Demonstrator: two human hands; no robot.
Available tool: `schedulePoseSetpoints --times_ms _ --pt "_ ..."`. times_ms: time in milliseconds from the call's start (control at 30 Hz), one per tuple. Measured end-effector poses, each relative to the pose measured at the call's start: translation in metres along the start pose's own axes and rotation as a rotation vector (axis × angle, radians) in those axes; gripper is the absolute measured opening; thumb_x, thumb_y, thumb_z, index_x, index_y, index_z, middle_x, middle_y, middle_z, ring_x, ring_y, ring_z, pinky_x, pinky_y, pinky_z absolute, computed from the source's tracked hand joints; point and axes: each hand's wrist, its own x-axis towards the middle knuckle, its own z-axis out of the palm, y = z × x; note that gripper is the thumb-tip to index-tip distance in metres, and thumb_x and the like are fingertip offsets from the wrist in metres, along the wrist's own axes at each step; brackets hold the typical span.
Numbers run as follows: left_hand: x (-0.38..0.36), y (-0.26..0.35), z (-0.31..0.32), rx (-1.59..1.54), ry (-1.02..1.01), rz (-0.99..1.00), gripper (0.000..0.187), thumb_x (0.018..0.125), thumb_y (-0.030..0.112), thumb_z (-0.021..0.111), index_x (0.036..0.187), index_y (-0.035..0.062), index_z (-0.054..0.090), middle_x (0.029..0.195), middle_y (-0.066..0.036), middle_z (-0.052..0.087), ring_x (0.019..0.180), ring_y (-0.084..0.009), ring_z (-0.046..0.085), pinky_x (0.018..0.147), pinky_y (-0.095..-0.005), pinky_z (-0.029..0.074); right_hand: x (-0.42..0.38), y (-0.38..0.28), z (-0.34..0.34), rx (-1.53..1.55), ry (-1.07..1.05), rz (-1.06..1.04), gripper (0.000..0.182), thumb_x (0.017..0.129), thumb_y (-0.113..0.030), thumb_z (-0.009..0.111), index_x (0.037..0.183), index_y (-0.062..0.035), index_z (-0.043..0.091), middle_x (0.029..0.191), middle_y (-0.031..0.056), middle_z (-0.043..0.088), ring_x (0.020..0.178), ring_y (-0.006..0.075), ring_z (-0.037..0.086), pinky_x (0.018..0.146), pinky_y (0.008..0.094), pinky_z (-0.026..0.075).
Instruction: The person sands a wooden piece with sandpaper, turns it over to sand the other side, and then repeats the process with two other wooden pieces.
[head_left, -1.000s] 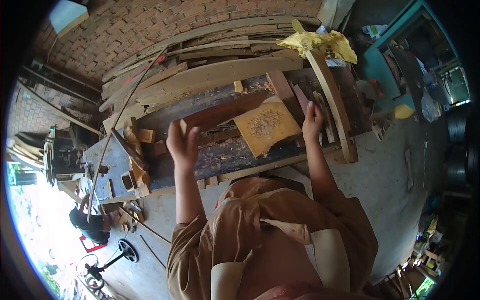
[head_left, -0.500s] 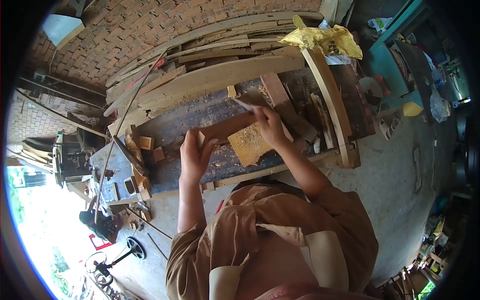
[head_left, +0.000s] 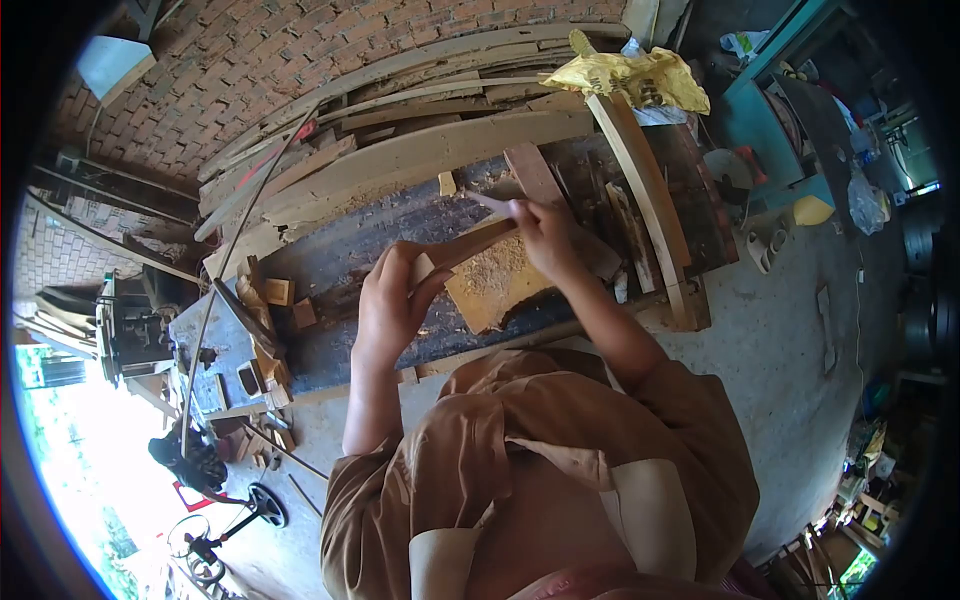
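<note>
Open strip of dark bench (head_left: pixel 370 235) left of the left hand (head_left: pixel 385 305), passable up to small blocks (head_left: pixel 278 292) near the left end. Blocked behind by stacked planks (head_left: pixel 420 150) along the brick wall. Blocked on the right by a curved slat (head_left: pixel 645 195) lying across the bench, with a yellow bag (head_left: pixel 630 75) at its far end. Narrow gap between both hands, filled by a board (head_left: pixel 470 245) and a yellow panel (head_left: pixel 500 285). Free concrete floor (head_left: pixel 790 330) beyond the right end.

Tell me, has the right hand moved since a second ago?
Yes. The right hand came left, off the curved plank, and now pinches a thin stick by the board.
</note>
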Motion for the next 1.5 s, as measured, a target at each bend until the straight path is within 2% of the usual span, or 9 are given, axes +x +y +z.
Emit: schedulePoseSetpoints --times_ms 100,367,567,733,1000,1100,1233,1367,1500 --pt "0.005 0.005 -0.001 -0.056 -0.043 0.023 0.026 0.071 0.012 0.067 0.089 0.0019 0.051 0.082 -0.013 0.058 0.073 -0.032 0.057 0.061 -0.0343 0.046 -0.024 -0.058 0.006 0.328 0.091 -0.382 0.029 0.089 -0.024 0.048 0.084 0.0024 0.059 0.064 0.0033 0.057 0.061 0.0072 0.049 0.054 0.0242 0.039" --pt "-0.002 0.008 0.002 -0.078 -0.107 0.073 0.027 0.068 0.008 0.068 0.091 0.0005 0.056 0.088 -0.013 0.061 0.079 -0.0272 0.06 0.067 -0.0324 0.046 -0.005 0.055 0.0 0.09 0.141 -0.035 0.034 0.088 -0.029 0.049 0.08 0.0027 0.058 0.061 0.004 0.053 0.06 0.0065 0.044 0.054 0.0254 0.037" --pt "0.009 0.01 0.004 0.002 -0.064 0.071 0.028 0.067 0.01 0.068 0.091 0.0035 0.055 0.082 -0.012 0.058 0.073 -0.0316 0.058 0.06 -0.0354 0.045 -0.042 -0.063 -0.004 0.418 0.181 -0.277 0.038 0.089 -0.032 0.049 0.083 0.0041 0.058 0.065 0.0077 0.057 0.063 0.0107 0.049 0.059 0.0261 0.039" --pt "0.002 -0.002 0.003 -0.072 0.02 0.046 0.029 0.069 0.014 0.069 0.091 0.0033 0.055 0.08 -0.012 0.057 0.072 -0.0312 0.058 0.06 -0.0347 0.045 -0.008 0.042 0.006 0.032 0.318 -0.197 0.036 0.088 -0.033 0.049 0.087 0.0009 0.06 0.064 0.0067 0.057 0.062 0.0118 0.052 0.058 0.0269 0.04" --pt "0.003 -0.005 0.0 -0.034 0.023 -0.032 0.026 0.071 0.015 0.068 0.086 0.0025 0.05 0.079 -0.014 0.056 0.072 -0.033 0.056 0.06 -0.0355 0.044 -0.042 -0.069 0.008 0.362 0.117 -0.289 0.03 0.088 -0.027 0.052 0.088 0.0023 0.058 0.067 0.0051 0.056 0.064 0.0102 0.049 0.057 0.0255 0.039" --pt "-0.001 -0.017 -0.001 0.0 0.043 -0.082 0.027 0.072 0.016 0.067 0.086 0.0024 0.049 0.078 -0.015 0.055 0.07 -0.0342 0.055 0.059 -0.0364 0.044 -0.023 -0.026 0.017 0.271 0.276 -0.32 0.029 0.088 -0.026 0.05 0.086 0.0023 0.057 0.066 0.0044 0.055 0.063 0.009 0.047 0.057 0.0243 0.038" --pt "-0.003 -0.02 -0.001 0.012 0.061 -0.063 0.027 0.072 0.017 0.067 0.085 0.0023 0.049 0.077 -0.015 0.054 0.069 -0.0351 0.053 0.058 -0.0373 0.043 0.001 0.013 -0.003 0.008 0.116 -0.041 0.03 0.089 -0.026 0.049 0.082 0.0014 0.057 0.065 0.0036 0.055 0.061 0.0106 0.049 0.056 0.025 0.039" --pt "0.004 -0.006 0.002 -0.012 0.05 0.006 0.027 0.071 0.017 0.068 0.086 0.0024 0.05 0.077 -0.014 0.054 0.07 -0.0347 0.054 0.059 -0.0372 0.043 -0.022 -0.053 0.011 0.292 0.189 -0.352 0.024 0.087 -0.022 0.051 0.085 0.0011 0.058 0.066 0.005 0.055 0.063 0.0098 0.05 0.057 0.0237 0.039" --pt "-0.001 -0.004 0.003 -0.039 0.025 0.061 0.027 0.07 0.016 0.068 0.088 0.003 0.052 0.079 -0.013 0.054 0.072 -0.0329 0.055 0.061 -0.0364 0.044 -0.043 -0.073 0.009 0.335 0.155 -0.384 0.025 0.087 -0.023 0.051 0.086 0.0015 0.058 0.069 0.0067 0.058 0.064 0.0129 0.051 0.059 0.0274 0.04"
